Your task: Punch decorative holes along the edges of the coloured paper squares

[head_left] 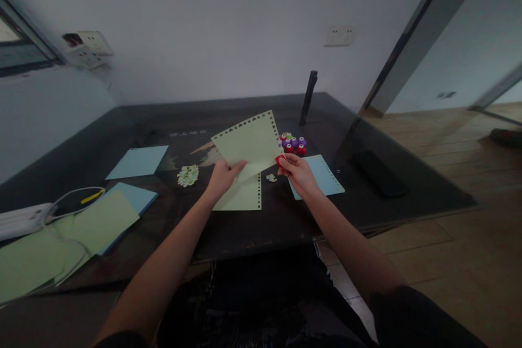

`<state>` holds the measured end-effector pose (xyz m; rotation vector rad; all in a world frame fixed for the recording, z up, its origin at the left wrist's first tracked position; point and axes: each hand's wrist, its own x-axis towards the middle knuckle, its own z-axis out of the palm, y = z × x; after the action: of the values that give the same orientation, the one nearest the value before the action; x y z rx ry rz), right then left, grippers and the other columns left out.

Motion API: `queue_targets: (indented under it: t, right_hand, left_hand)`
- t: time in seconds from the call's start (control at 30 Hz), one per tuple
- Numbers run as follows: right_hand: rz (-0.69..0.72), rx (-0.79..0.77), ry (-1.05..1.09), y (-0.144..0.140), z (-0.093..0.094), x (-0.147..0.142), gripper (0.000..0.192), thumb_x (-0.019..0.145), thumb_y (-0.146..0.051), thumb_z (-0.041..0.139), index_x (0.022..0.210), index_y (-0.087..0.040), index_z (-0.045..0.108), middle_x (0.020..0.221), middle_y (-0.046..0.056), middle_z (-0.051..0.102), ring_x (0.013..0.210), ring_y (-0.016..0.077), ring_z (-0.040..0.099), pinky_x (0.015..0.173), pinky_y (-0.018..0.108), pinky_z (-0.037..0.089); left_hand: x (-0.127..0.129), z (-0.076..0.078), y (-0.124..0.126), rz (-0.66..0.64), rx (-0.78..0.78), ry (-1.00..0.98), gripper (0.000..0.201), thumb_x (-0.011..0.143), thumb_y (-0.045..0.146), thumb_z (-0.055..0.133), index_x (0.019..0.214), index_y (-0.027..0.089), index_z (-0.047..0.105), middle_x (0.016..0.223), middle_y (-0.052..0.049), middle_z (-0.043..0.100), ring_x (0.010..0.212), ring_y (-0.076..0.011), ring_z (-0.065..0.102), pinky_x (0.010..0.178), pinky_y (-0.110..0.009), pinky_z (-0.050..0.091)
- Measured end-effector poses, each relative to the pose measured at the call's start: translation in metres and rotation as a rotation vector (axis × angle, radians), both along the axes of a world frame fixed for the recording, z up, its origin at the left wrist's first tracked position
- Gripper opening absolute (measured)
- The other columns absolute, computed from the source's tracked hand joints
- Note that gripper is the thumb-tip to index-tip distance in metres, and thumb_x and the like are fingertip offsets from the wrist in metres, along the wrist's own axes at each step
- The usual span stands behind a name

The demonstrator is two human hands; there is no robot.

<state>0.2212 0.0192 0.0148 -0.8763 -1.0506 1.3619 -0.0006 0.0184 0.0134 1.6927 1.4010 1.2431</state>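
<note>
We hold a green sheet [249, 141] above the desk [408, 174]: left grip [222, 176] clamped on its lower edge, right grip [297, 171] clamped on a red punch [280, 160] (at the sheet's right edge).

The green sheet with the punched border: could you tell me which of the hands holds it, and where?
The left hand pinches the green sheet at its lower edge; the right hand holds a small red punch at its lower right corner.

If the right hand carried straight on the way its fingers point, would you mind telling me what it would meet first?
The right hand, holding a red punch at the green sheet's edge, points up-left. That held sheet seems first in line, though depth is hard to judge.
</note>
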Motion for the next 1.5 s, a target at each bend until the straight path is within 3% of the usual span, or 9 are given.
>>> queue_targets:
  t: [0.3,0.87,1.0,1.23,1.5]
  right_hand:
    - [-0.008,-0.031,0.021,0.002,-0.002,0.001,0.032,0.057,-0.039,0.079,0.078,-0.020,0.063,0.074,0.000,0.063,0.054,0.0091,0.050,0.055,0.027,0.041]
    - [0.023,-0.052,0.019,0.004,-0.002,0.001,0.035,0.057,-0.040,0.079,0.079,-0.019,0.063,0.071,0.000,0.063,0.056,0.0098,0.055,0.057,0.027,0.043]
    - [0.049,-0.084,0.029,0.001,0.002,0.001,0.034,0.058,-0.039,0.079,0.079,-0.019,0.063,0.071,-0.001,0.063,0.057,0.0101,0.058,0.056,0.026,0.042]
    - [0.166,-0.091,-0.086,-0.003,0.003,0.004,0.026,0.068,-0.036,0.074,0.085,-0.019,0.066,0.084,0.004,0.069,0.059,0.0095,0.058,0.055,0.024,0.043]
    - [0.133,-0.050,-0.312,0.000,0.000,0.006,0.023,0.078,-0.041,0.065,0.080,-0.018,0.067,0.073,0.005,0.068,0.052,0.0096,0.055,0.046,0.023,0.040]
  left_hand:
    - [0.001,-0.001,-0.001,0.018,0.004,0.027,0.027,0.076,0.040,0.060,0.081,0.016,0.070,0.084,-0.007,0.074,0.081,-0.0206,0.067,0.071,-0.031,0.052]
    - [0.002,0.007,-0.004,0.084,-0.004,0.122,0.032,0.076,0.043,0.058,0.075,0.014,0.069,0.072,-0.005,0.072,0.069,-0.0196,0.065,0.061,-0.028,0.050]
    - [0.001,0.008,-0.004,0.108,0.013,0.103,0.030,0.076,0.041,0.058,0.080,0.013,0.070,0.080,-0.007,0.073,0.075,-0.0220,0.067,0.066,-0.029,0.051]
    - [-0.002,0.008,-0.003,0.172,0.016,0.120,0.027,0.077,0.037,0.059,0.079,0.013,0.071,0.078,-0.007,0.073,0.075,-0.0217,0.067,0.063,-0.028,0.051]
    - [-0.006,0.004,0.002,0.166,0.042,0.055,0.034,0.077,0.041,0.058,0.087,0.011,0.071,0.088,-0.012,0.073,0.084,-0.0241,0.067,0.075,-0.033,0.052]
